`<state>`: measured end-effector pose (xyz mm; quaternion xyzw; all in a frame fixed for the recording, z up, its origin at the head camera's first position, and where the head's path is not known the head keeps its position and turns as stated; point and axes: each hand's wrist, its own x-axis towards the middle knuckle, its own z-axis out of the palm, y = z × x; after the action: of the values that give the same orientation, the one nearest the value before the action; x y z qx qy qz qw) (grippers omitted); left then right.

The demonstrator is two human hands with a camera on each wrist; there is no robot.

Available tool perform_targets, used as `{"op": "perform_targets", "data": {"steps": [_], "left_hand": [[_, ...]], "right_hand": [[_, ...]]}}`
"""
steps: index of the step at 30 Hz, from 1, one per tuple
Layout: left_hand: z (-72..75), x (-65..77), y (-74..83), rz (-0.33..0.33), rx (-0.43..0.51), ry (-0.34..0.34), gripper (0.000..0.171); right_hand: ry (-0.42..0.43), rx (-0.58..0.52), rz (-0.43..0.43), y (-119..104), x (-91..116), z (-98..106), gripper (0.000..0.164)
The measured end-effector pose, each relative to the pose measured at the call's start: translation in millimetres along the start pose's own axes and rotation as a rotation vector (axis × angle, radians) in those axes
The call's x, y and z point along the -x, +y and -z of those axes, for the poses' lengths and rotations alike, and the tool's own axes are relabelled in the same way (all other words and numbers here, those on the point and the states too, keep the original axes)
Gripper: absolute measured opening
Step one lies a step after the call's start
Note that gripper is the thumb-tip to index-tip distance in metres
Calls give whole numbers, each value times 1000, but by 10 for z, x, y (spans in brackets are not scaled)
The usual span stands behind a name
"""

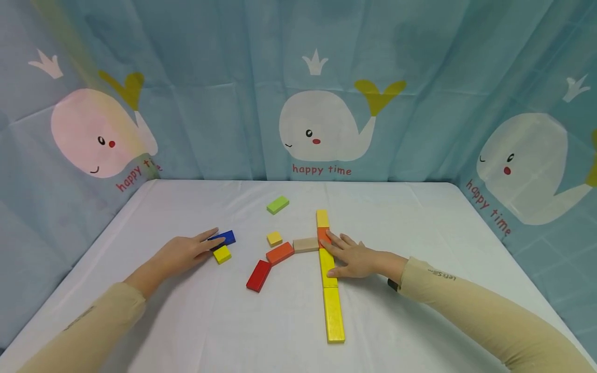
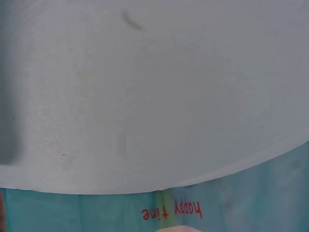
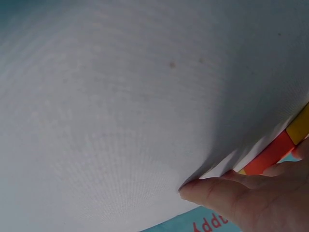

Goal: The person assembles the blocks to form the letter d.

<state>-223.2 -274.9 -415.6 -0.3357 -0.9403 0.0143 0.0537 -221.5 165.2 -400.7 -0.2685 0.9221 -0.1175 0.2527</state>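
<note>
My left hand (image 1: 179,254) reaches in from the left with its fingers extended over a blue block (image 1: 230,237), covering its left part. A small yellow block (image 1: 222,255) sits right below those fingers. On the other side, my right hand (image 1: 356,260) lays its spread fingers over an orange block (image 1: 322,233) in an upright line of blocks. Its thumb touches the long yellow block (image 1: 327,261) just below. In the right wrist view the same orange block (image 3: 270,153) shows beyond the fingers. No part of the blue block appears in the left wrist view.
The line ends in a short yellow block (image 1: 322,217) and a long yellow block (image 1: 333,316). A tan block (image 1: 306,245), another orange block (image 1: 280,253) and a red block (image 1: 258,275) curve off leftward. A yellow cube-like block (image 1: 274,238) and green block (image 1: 278,204) lie behind.
</note>
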Motion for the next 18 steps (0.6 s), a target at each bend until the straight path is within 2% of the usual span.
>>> {"op": "perform_targets", "data": {"steps": [6, 9, 12, 14, 16, 18], "left_hand": [[-31, -17, 6, 21, -3, 78, 43], [16, 12, 14, -2, 11, 173, 44], [76, 38, 37, -112, 37, 291, 47], [111, 53, 89, -209, 67, 353, 37], [135, 67, 180, -300, 105, 392, 32], [148, 86, 296, -375, 136, 409, 39]], "right_hand": [[-3, -1, 7, 17, -17, -15, 87], [-4, 3, 9, 20, -23, -22, 87], [-4, 7, 8, 20, -18, -22, 86], [-3, 10, 6, 21, -14, -18, 86], [0, 11, 8, 21, -9, -13, 86], [4, 12, 9, 23, -7, -10, 86]]}}
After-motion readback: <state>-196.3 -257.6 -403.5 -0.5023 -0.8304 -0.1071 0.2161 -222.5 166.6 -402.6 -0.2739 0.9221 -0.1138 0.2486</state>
